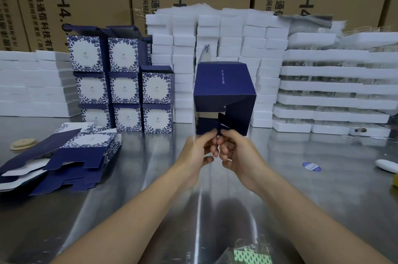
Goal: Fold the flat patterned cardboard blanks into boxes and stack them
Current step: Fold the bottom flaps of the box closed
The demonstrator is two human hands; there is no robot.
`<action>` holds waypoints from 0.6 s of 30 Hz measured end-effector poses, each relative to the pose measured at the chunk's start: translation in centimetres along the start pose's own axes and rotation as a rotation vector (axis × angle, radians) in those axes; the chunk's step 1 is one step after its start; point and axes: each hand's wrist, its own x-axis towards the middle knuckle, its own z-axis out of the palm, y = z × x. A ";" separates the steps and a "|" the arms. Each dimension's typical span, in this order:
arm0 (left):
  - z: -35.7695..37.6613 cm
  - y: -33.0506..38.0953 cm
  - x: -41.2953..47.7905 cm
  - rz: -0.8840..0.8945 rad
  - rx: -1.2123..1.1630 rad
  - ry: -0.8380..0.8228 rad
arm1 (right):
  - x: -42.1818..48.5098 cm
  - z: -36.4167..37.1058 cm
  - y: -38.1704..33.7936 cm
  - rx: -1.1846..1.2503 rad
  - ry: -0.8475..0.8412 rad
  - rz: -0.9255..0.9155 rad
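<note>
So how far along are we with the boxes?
Done: at least eight folded boxes stand stacked in three rows at back left. In hand: one navy box, squared up, left hand and right hand pinching its end flaps, not yet locked. Left: finishing and stacking it, then the pile of flat blanks on the table's left.
</note>
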 end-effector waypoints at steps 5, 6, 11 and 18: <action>0.2 0.1 -0.1 -0.007 0.047 0.002 | 0.3 -0.2 0.1 0.006 0.041 -0.010; 0.2 0.0 0.0 -0.013 0.034 0.023 | 0.4 -0.3 0.2 0.009 0.051 -0.009; 0.3 -0.6 0.4 0.009 0.033 0.117 | 0.4 -0.4 0.5 -0.077 0.058 0.006; -0.6 -0.7 1.4 -0.004 0.096 0.060 | 1.2 -1.5 0.4 -0.003 0.262 -0.121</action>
